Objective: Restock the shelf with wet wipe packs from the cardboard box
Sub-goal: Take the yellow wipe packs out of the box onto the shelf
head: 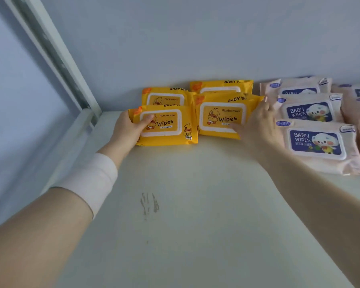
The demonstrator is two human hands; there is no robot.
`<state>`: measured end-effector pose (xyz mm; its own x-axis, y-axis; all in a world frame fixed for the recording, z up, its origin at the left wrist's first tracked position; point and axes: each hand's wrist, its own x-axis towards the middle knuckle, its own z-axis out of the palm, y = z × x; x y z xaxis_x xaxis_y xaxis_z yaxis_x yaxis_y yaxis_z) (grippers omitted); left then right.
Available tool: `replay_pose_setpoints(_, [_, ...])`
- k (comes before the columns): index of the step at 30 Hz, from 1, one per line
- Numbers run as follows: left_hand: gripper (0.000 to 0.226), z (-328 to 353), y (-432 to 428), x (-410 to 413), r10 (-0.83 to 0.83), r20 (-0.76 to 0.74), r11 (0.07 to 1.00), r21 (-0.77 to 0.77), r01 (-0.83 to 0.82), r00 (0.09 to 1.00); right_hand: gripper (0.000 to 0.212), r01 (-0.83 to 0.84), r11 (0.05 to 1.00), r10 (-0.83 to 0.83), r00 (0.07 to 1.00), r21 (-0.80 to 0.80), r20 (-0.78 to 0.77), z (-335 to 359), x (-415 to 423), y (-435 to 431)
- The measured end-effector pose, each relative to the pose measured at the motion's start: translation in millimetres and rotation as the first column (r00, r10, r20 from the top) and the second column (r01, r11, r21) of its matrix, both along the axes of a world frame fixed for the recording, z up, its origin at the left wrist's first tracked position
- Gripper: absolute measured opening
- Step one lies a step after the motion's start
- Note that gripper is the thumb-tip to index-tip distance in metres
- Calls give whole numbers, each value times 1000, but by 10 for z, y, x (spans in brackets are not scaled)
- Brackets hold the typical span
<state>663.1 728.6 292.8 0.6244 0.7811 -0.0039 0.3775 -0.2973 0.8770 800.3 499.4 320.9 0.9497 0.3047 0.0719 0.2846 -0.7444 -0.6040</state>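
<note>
Head view. No box or other container shows in the frame; the stock lies directly on the shelf point(195, 204), a pale, flat board filling the lower and centre frame.

Four yellow wipe packs sit in the upper centre, in two columns of two, each rear pack partly covered by the one in front. The front left yellow pack point(164, 124) lies flat with its white lid up. The left hand point(127, 129) grips its left edge, thumb on top over the lid, other fingers hidden beneath. A white band point(92, 179) wraps that forearm. The front right yellow pack point(222, 117) lies just beside the first, touching or nearly so. The right hand point(258, 125) rests against its right side, fingers loosely spread and flat, thumb on the pack's face; it is blurred, so I cannot tell whether it clasps the pack or only presses it. The rear left yellow pack point(164, 96) and rear right yellow pack point(220, 86) lie against the back wall point(195, 38).

At the right of the frame, pink wipe packs point(316, 142) with blue labels lie in overlapping rows, the nearest row just beside the right hand.

The shelf bears a small cluster of dark scuff marks point(149, 204) at lower centre. A white metal post point(56, 59) runs diagonally across the upper left and meets the shelf's left rim.
</note>
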Motion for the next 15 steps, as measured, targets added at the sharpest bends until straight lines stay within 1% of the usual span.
replay_pose_setpoints(2, [59, 31, -41, 54, 50, -65, 993, 110, -43, 997, 93, 29, 999, -28, 999, -16, 42, -9, -12, 49])
replay_pose_setpoints(4, [74, 104, -133, 103, 96, -166, 957, 285, -45, 981, 85, -22, 994, 38, 990, -109, 140, -9, -33, 63])
replay_pose_setpoints(6, [86, 211, -311, 145, 84, -269, 888, 457, 51, 959, 80, -125, 959, 181, 961, -255, 210, 32, -56, 11])
replay_pose_setpoints(8, [81, 345, -555, 219, 18, -387, 788, 572, 225, 922, 76, -227, 911, 315, 922, -343, 226, 147, -75, -136])
replay_pose_setpoints(9, [75, 429, -715, 274, -21, -463, 711, 616, 339, 886, 74, -256, 897, 351, 908, -360, 230, 233, -88, -259])
replay_pose_setpoints(10, [68, 529, -901, 347, -56, -550, 614, 639, 463, 833, 71, -270, 893, 364, 904, -361, 225, 332, -90, -416])
replay_pose_setpoints(12, [57, 808, -1402, 500, -99, -729, 431, 582, 690, 677, 64, -269, 881, 359, 915, -389, 181, 531, -78, -866])
replay_pose_setpoints(13, [54, 958, -1703, 587, -114, -799, 359, 521, 774, 591, 61, -265, 857, 362, 920, -442, 152, 635, -65, -1148])
replay_pose_setpoints(15, [54, 1203, -2374, 790, -121, -908, 266, 360, 895, 401, 60, -268, 778, 359, 932, -568, 52, 834, -39, -1834])
